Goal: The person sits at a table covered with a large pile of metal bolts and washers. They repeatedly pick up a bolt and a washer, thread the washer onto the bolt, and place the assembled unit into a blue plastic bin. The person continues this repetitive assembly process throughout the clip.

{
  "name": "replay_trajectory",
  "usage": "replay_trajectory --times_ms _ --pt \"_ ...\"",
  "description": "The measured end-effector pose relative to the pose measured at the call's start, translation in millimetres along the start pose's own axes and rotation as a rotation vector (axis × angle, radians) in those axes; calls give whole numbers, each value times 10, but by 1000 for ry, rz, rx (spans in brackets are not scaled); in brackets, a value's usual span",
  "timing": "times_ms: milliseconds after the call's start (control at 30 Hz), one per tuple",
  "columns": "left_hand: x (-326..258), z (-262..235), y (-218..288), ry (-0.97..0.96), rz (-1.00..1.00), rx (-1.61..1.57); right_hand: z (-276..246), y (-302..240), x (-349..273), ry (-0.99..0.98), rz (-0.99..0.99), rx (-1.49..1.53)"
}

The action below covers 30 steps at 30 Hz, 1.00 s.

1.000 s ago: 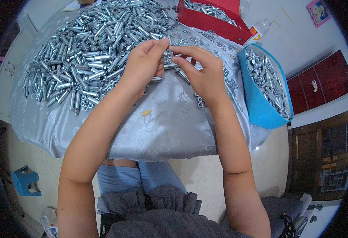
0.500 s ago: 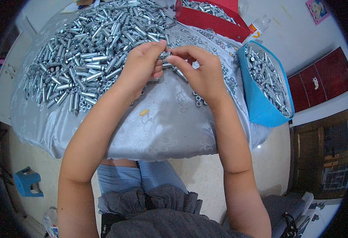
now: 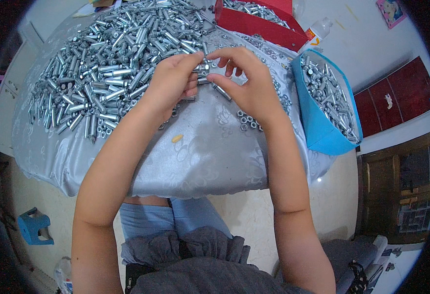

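Observation:
My left hand (image 3: 174, 81) is closed around an expansion bolt (image 3: 203, 68), a silvery anchor whose nut end sticks out to the right of my fingers. Most of its shank is hidden in the grip. Just right of that end, my right hand (image 3: 246, 81) is open, thumb and forefinger apart on either side of the nut, with nothing seen between them. A big heap of similar expansion bolts (image 3: 122, 73) covers the table to the left and beyond my left hand. Loose hex nuts (image 3: 244, 120) lie beneath my right wrist.
A grey satin cloth (image 3: 195, 161) covers the table, with a small yellow piece (image 3: 177, 138) on it. On the right stands a blue fabric bin (image 3: 317, 117) of bolts. Farther off are a red box (image 3: 259, 25) with bolts and a plastic bottle (image 3: 318, 32).
My right thumb and forefinger have spread apart, coming off the nut end of the bolt. My left hand keeps its grip in nearly the same place.

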State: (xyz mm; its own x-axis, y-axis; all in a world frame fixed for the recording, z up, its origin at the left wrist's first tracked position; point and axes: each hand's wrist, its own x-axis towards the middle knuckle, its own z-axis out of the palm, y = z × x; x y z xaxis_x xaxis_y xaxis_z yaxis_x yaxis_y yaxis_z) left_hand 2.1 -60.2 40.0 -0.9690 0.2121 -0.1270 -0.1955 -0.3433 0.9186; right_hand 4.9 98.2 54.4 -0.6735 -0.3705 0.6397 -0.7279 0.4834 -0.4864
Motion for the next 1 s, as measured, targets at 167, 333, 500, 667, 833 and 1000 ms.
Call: replay_trajectory --times_ms 167,333,500,667,833,1000 --pt "-29 44 7 18 -19 40 -43 23 -22 -113 37 -60" --pt "-40 -2 6 10 -32 40 -30 -43 -13 -67 232 24" --pt "-41 47 8 -12 -23 46 -11 -20 -6 -9 -7 37" --pt "-64 59 26 -7 -61 77 -76 71 -34 -250 75 -135" --pt "-39 45 -18 -1 -31 85 -39 -85 -22 -141 137 -9" --pt "-18 12 -47 -34 -56 71 48 -9 -55 -154 -25 -51"
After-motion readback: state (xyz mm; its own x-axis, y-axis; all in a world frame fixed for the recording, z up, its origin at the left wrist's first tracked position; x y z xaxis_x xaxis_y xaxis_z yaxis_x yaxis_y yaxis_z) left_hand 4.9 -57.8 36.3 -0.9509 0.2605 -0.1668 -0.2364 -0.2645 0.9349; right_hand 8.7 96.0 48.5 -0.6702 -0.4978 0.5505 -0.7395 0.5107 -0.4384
